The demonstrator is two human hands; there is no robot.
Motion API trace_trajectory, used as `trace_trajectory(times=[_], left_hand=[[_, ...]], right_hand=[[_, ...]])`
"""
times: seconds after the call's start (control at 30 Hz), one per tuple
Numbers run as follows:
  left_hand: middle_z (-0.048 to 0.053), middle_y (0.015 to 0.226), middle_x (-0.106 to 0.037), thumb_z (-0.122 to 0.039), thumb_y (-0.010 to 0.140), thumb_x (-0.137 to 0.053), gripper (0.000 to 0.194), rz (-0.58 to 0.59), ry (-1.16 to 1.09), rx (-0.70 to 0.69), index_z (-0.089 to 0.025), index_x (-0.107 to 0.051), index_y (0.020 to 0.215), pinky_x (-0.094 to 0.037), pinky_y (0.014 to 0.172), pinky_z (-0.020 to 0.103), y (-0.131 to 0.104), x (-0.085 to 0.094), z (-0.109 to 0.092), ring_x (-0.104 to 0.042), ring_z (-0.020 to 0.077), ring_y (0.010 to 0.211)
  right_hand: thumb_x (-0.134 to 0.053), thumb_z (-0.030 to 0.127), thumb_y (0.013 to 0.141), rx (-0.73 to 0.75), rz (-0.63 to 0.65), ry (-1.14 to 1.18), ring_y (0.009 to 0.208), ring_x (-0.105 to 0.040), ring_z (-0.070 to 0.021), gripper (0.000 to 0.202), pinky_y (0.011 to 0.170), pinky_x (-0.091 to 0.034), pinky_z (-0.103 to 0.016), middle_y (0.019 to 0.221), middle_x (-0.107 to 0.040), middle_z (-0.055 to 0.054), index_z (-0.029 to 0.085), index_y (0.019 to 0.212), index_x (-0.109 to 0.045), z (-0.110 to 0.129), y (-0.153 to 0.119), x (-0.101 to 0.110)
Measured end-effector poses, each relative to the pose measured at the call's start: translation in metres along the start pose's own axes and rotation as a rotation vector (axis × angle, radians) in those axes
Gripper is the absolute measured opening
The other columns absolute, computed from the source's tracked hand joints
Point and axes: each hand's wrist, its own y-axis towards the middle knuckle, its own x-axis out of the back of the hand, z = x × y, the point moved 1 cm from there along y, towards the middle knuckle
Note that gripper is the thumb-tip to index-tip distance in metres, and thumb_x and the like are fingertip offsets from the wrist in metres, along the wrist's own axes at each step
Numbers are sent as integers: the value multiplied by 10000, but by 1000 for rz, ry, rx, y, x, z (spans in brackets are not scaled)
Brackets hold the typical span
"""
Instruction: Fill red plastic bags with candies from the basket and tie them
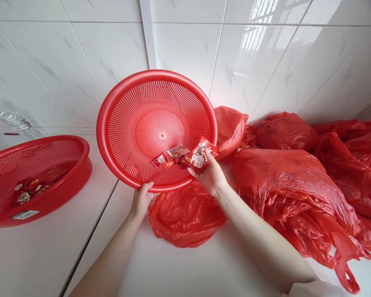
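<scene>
A round red plastic colander (160,95) is tilted toward me, its near rim gripped by my left hand (143,200) with the thumb over the edge. Inside, at its lower side, lie several small red snack packets (170,159). My right hand (212,175) is at the right part of the rim, thumb pressed on a red printed packet (199,154). Whether more packets sit beneath that one is hidden. Right under the colander, an opened red plastic bag (188,218) rests on the white table.
To the left stands another red colander (77,165) with several dark red packets in it. Behind it a clear plastic bottle (15,119) leans by the tiled wall (185,45). Several filled red plastic bags (290,177) crowd the right side. A dark seam (92,231) crosses the white tabletop.
</scene>
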Motion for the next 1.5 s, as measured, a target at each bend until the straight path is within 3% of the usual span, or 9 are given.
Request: trace_trajectory(times=[0.13,0.37,0.53,0.6,0.73,0.87,1.13,1.3,1.5], left_hand=[[130,1096,-698,-248,730,-620,363,-35,19,-63,-118,-637,1069,-560,840,427,3,2,2,-662,310,1034],[111,1087,-699,-227,751,-603,323,-4,14,-109,-133,-639,1057,-550,866,437,7,6,3,-658,293,1039],[90,1041,-704,-177,726,-606,252,19,17,-143,-145,-658,970,-562,832,407,4,5,1,-657,280,1027],[80,1033,-703,-175,726,-606,269,33,10,-112,-156,-654,990,-563,815,398,-2,2,0,-661,276,1015],[74,960,-710,-194,746,-613,200,87,32,23,-153,-660,936,-562,785,394,-16,-9,2,-674,283,971],[70,924,-711,-178,749,-616,127,152,21,51,-148,-657,865,-555,800,377,-20,-13,7,-672,274,976],[103,883,-719,-235,692,-591,259,34,-21,124,-118,-635,919,-555,824,448,-7,-4,4,-683,309,956],[98,886,-716,-214,659,-600,233,-12,21,-16,-120,-618,872,-548,851,456,2,2,-1,-675,301,975],[82,982,-700,-209,680,-608,236,-20,74,-102,-134,-625,903,-553,846,443,-1,0,-3,-658,291,1004]], right_hand=[[-697,491,774,50,182,-361,786,-674,-166,360,691,-546,-278,917,-722,-23,201,984,-659,18,-7,3],[-735,371,756,104,830,-1371,774,-649,-173,299,697,-490,-264,890,-717,-25,181,985,-709,42,-25,13],[-585,260,885,609,482,-1650,786,-662,-185,179,751,-496,-304,862,-711,-57,189,1021,-677,36,-22,10],[-505,247,935,731,502,-1601,871,-662,-181,189,812,-497,-305,965,-704,-74,185,1029,-658,31,-21,7],[-454,297,964,751,574,-1743,1137,-590,-233,319,989,-448,-381,1216,-627,-147,138,1202,-595,8,-19,7],[-407,484,963,713,509,-1937,1354,-397,-327,570,1152,-144,-583,1421,-473,-196,106,1386,-467,-20,-26,10],[-571,331,903,643,842,-1645,1177,-573,-228,413,1173,-115,-529,1248,-638,-79,207,1297,-555,-12,-37,1],[-548,268,891,367,625,-1181,921,-655,-176,211,905,-508,-369,978,-710,-39,182,1019,-692,-8,-27,3],[-746,299,729,-133,451,-542,781,-680,-137,285,801,-581,-302,903,-711,-38,159,975,-711,6,-24,3]])
